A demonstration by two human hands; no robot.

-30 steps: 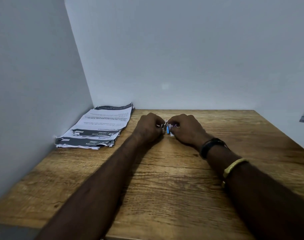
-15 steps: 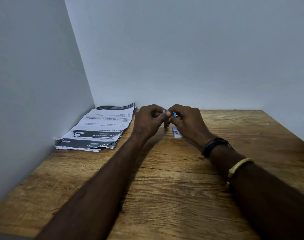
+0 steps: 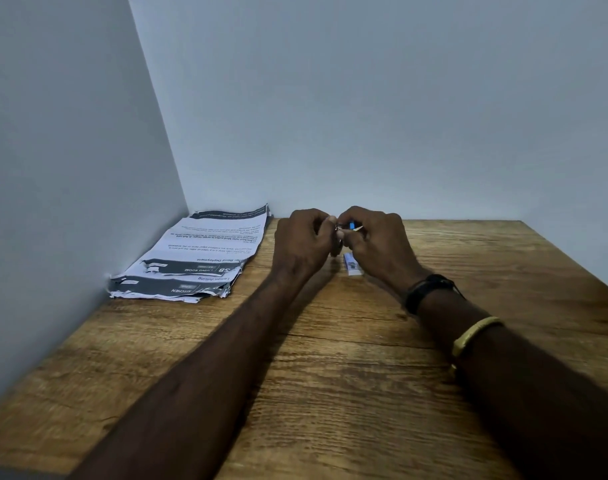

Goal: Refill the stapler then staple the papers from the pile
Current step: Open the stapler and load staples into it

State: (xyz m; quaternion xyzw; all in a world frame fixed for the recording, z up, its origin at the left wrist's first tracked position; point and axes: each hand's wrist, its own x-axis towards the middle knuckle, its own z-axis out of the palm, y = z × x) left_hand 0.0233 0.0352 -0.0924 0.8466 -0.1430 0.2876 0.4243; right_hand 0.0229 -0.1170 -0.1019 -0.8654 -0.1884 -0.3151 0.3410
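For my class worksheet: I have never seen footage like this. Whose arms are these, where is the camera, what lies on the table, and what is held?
No machine here: these are a person's two bare arms, filmed by one wide-angle camera worn on the head, looking forward and down. The left hand and right hand meet over the wooden table, fingers curled round a small blue and metal object, probably the stapler, mostly hidden. Under the right hand a small pale box lies on the table, perhaps staples. A pile of printed papers sits at the back left, against the wall. The right arm wears a black wristband and a yellow bangle.
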